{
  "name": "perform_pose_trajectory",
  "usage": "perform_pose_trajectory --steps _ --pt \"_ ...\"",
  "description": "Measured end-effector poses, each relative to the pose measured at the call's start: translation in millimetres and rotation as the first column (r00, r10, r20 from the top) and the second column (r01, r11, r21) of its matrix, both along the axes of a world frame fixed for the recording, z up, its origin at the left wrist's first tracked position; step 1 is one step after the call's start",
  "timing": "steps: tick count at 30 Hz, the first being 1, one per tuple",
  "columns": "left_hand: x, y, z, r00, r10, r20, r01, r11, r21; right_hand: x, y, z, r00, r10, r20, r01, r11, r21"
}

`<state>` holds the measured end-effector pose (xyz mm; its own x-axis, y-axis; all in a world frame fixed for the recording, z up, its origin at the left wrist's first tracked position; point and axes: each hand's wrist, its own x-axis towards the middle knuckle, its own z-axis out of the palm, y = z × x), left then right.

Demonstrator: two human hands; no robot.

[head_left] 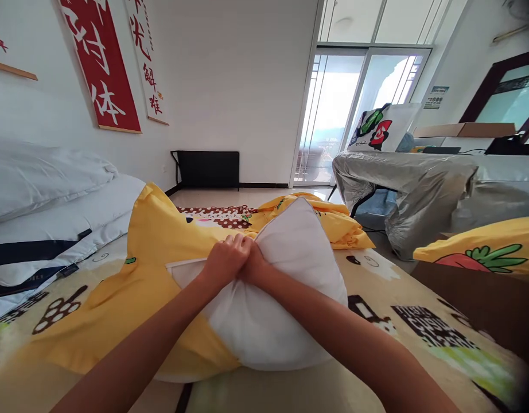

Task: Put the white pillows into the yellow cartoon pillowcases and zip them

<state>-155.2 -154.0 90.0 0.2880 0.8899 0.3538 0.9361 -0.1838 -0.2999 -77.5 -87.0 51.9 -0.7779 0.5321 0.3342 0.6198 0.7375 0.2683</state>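
Observation:
A plump white pillow [286, 321] lies in front of me with one corner pointing up and away. Its left part is covered by a yellow pillowcase [161, 241], which spreads to the left. My left hand [227, 259] is closed at the pillow's middle, where the fabric is bunched. Right against it, my right hand [253, 265] is closed on the same gathered white fabric. The knuckles of the two hands touch, and the fingertips are hidden. Beyond the pillow lies crumpled yellow cloth [346, 223].
A patterned blanket [376, 287] lies beneath everything. White pillows [53, 178] are stacked on the left. On the right, a brown box [471, 304] has yellow carrot-print fabric [497, 246] on it. Behind it stands a table with a silvery cover [428, 178].

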Motion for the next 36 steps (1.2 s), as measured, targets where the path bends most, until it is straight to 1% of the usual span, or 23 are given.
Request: perform_pose_trajectory --steps 3,5,7,9,10,11,12,13,14,16,17,18,19,20,21,23,26,28,29,30,32,34,36 --pt "-25 -1 -9.9 0.999 0.011 0.036 -0.012 1.000 0.020 14 15 10.9 0.999 -0.023 0.031 0.025 0.999 -0.035" --pt "-42 -5 -21.6 0.995 -0.050 0.081 0.051 0.999 -0.013 30 20 21.0 0.999 -0.045 0.026 0.046 0.999 -0.030" --pt "-56 -14 -34.9 0.983 -0.141 0.121 0.150 0.987 -0.064 49 13 28.1 1.000 -0.023 0.018 0.024 0.998 -0.055" --pt "-66 -25 -45.5 0.964 -0.213 0.157 0.228 0.970 -0.088 69 -8 25.6 0.996 0.094 0.012 -0.092 0.988 -0.122" --pt "-69 -32 -48.9 0.957 -0.233 0.175 0.252 0.963 -0.092 79 -23 19.2 0.983 0.186 0.008 -0.182 0.971 -0.157" --pt "-70 -38 -51.0 0.950 -0.249 0.189 0.272 0.957 -0.103 88 -39 9.2 0.965 0.260 0.015 -0.254 0.954 -0.160" --pt "-69 -43 -52.1 0.945 -0.262 0.194 0.289 0.949 -0.123 96 -54 -3.7 0.953 0.303 0.031 -0.297 0.947 -0.123" --pt "-67 -49 -52.6 0.942 -0.275 0.191 0.305 0.941 -0.150 103 -68 -18.6 0.949 0.311 0.056 -0.308 0.949 -0.066" --pt "-64 -53 -53.2 0.940 -0.288 0.180 0.320 0.930 -0.182 108 -79 -34.1 0.957 0.285 0.061 -0.286 0.958 0.018" --pt "-52 -60 -55.5 0.935 -0.329 0.133 0.352 0.904 -0.241 114 -88 -61.4 0.984 0.173 0.045 -0.178 0.968 0.178" --pt "-44 -62 -57.2 0.928 -0.357 0.107 0.372 0.889 -0.266 113 -86 -70.3 0.991 0.132 0.036 -0.137 0.963 0.231" --pt "-36 -64 -58.7 0.917 -0.391 0.083 0.398 0.870 -0.290 111 -80 -74.8 0.993 0.110 0.038 -0.116 0.959 0.257" --pt "-28 -65 -59.4 0.899 -0.433 0.063 0.430 0.847 -0.312 107 -72 -74.3 0.993 0.110 0.050 -0.120 0.958 0.260" --pt "-20 -65 -58.5 0.879 -0.474 0.052 0.464 0.824 -0.325 101 -63 -68.6 0.989 0.127 0.071 -0.141 0.959 0.245" --pt "-12 -64 -55.4 0.860 -0.508 0.051 0.495 0.806 -0.324 94 -52 -58.1 0.985 0.149 0.093 -0.166 0.962 0.218" --pt "0 -63 -40.7 0.844 -0.533 0.060 0.526 0.802 -0.283 78 -34 -26.3 0.976 0.192 0.107 -0.207 0.967 0.151" --pt "5 -58 -2.2 0.871 -0.473 0.133 0.491 0.852 -0.183 55 -15 27.1 0.956 0.290 0.033 -0.291 0.956 0.034" --pt "-3 -52 23.5 0.879 -0.413 0.238 0.450 0.884 -0.128 41 -8 49.6 0.937 0.347 -0.048 -0.349 0.936 -0.050" --pt "-10 -48 33.0 0.872 -0.392 0.292 0.437 0.893 -0.106 35 -6 53.9 0.932 0.355 -0.078 -0.361 0.929 -0.081" --pt "-17 -44 39.2 0.863 -0.376 0.339 0.428 0.899 -0.091 30 -3 53.4 0.932 0.350 -0.091 -0.358 0.928 -0.104" --pt "-31 -33 40.9 0.850 -0.359 0.385 0.423 0.901 -0.093 21 2 39.9 0.944 0.324 -0.063 -0.329 0.934 -0.140" --pt "-39 -23 31.4 0.855 -0.363 0.370 0.431 0.895 -0.118 15 6 16.3 0.949 0.316 0.005 -0.310 0.934 -0.180" --pt "-41 -12 17.3 0.869 -0.380 0.316 0.443 0.883 -0.156 14 10 -9.0 0.945 0.320 0.059 -0.300 0.927 -0.225"
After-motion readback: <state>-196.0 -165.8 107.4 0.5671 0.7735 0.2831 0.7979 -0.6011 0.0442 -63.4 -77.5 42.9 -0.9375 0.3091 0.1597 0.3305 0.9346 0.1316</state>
